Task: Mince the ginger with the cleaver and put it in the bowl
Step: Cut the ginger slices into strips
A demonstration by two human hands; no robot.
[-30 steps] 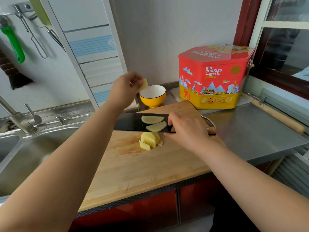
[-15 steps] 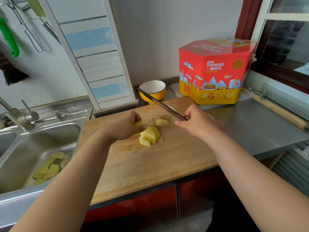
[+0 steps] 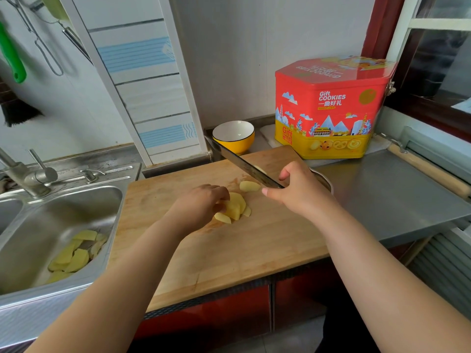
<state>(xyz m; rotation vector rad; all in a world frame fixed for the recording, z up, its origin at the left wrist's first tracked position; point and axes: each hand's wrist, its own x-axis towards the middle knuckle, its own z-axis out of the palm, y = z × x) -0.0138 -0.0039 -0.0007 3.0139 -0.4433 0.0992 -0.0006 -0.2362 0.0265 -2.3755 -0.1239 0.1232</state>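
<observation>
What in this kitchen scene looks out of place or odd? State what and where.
Yellow slices lie in the sink basin, away from the pile of ginger slices on the cutting board. The yellow bowl behind the board looks empty. Nothing looks spilled or damaged.

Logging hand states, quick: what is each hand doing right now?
Left hand: fingers curled on the ginger slices.
Right hand: closed on the cleaver.

Cleaver (image 3: 244,165) handle hidden inside right hand (image 3: 302,191)
</observation>
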